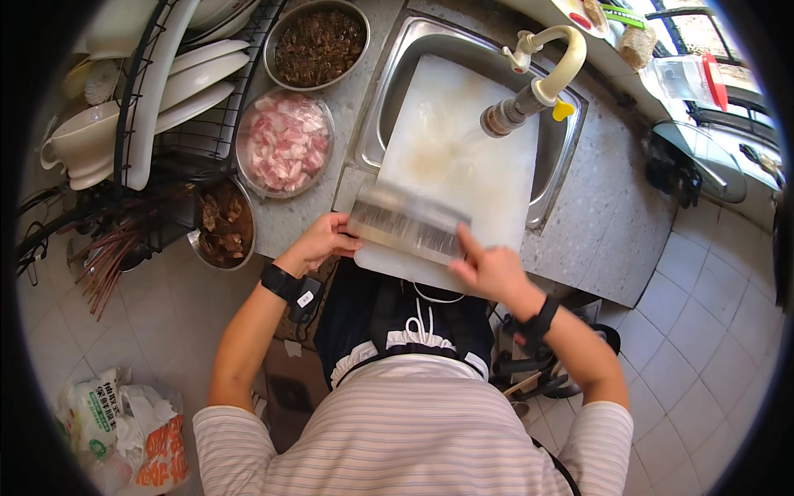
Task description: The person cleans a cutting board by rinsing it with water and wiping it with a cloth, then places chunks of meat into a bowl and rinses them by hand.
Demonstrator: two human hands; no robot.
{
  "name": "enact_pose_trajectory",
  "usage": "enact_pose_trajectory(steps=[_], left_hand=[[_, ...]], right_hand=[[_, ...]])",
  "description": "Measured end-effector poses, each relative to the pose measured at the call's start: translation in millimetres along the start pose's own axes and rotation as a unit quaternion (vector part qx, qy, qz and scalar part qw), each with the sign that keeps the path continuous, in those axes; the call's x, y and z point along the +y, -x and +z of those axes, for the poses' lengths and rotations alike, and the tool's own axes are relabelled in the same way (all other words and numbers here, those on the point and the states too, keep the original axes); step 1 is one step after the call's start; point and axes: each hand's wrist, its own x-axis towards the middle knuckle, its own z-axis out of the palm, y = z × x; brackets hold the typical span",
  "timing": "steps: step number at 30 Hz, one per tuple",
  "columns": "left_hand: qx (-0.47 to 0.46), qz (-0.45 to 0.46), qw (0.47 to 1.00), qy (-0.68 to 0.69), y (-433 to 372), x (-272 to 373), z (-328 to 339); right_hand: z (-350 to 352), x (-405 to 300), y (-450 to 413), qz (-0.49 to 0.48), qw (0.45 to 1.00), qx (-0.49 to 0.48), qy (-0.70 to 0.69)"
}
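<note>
A white plastic cutting board [459, 155] lies slanted over the sink, its near end reaching past the counter's front edge. My right hand [493, 270] is closed at the right end of a broad-bladed metal knife, likely a cleaver [406, 226], blurred by motion; its handle is hidden. The blade lies across the near part of the board. At the board's left edge is my left hand [325, 242], thumb and fingers closed at the edge beside the blade's far end. Whether it also touches the blade cannot be told. Wet brownish stains mark the board.
A steel sink [403, 40] sits under the board, with a beige faucet [561, 56] overhanging it. Left stand a bowl of sliced raw meat [285, 142], a bowl of dark soaked food [319, 46], another bowl of brown pieces [223, 226] and a dish rack [127, 124]. Plastic bags [124, 434] lie lower left.
</note>
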Motion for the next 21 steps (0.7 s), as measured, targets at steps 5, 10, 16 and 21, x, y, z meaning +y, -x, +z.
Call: enact_pose_trajectory(steps=[5, 10, 16, 21], left_hand=[[0.009, -0.004, 1.000, -0.027, 6, 9, 2], [0.007, -0.008, 0.999, -0.039, 9, 25, 6], [0.075, -0.069, 0.987, -0.124, -6, 34, 18], [0.077, -0.106, 0.964, -0.231, -20, 45, 25]], right_hand=[[-35, 73, -87, 0.113, 0.988, 0.109, -0.010], [-59, 93, -101, 0.169, 0.972, 0.152, -0.053], [-33, 35, 5, 0.080, 0.986, 0.083, -0.122], [-11, 34, 59, 0.072, 0.996, 0.032, -0.040]])
